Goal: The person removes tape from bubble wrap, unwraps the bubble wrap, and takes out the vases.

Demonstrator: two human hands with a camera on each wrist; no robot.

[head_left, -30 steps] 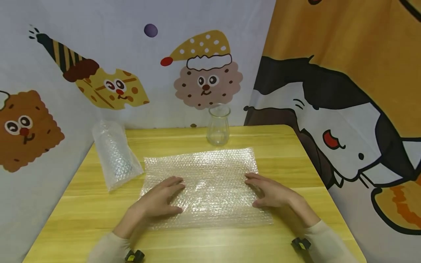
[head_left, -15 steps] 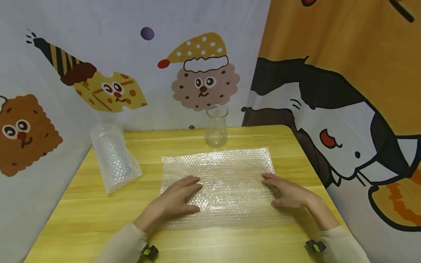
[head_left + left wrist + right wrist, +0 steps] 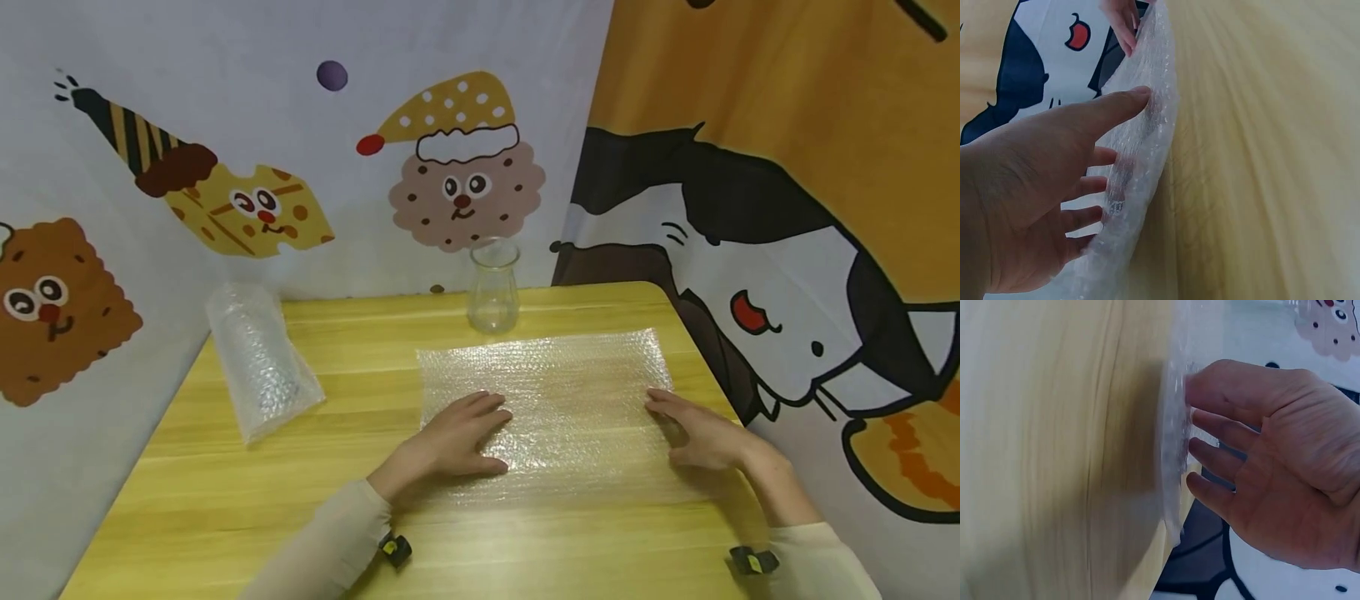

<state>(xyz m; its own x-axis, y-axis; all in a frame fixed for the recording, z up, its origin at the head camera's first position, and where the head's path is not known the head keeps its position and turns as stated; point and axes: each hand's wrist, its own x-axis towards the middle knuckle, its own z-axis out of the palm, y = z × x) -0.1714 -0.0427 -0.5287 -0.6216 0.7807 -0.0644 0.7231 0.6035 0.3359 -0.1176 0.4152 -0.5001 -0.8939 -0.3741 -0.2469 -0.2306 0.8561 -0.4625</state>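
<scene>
A clear sheet of bubble wrap (image 3: 555,417) lies flat on the wooden table, right of the middle. My left hand (image 3: 457,437) rests its spread fingertips and thumb on the sheet's left part. Near the right edge, my right hand (image 3: 701,429) touches the wrap with relaxed, spread fingers. In the left wrist view the thumb and fingertips of the left hand (image 3: 1054,181) meet the surface of the bubble wrap (image 3: 1147,125). The right wrist view shows the right hand (image 3: 1279,450) with its fingertips at the bubble wrap (image 3: 1172,456).
A clear glass vase (image 3: 493,292) stands at the back of the table (image 3: 225,533), just behind the sheet. To the left lies a bubble-wrapped bundle (image 3: 262,367). Cartoon-printed cloth (image 3: 285,108) hangs right behind the table.
Both hands have slid the bubble wrap sheet to the right across the table. The vase and the wrapped bundle stay in place; the head view has shifted slightly.
</scene>
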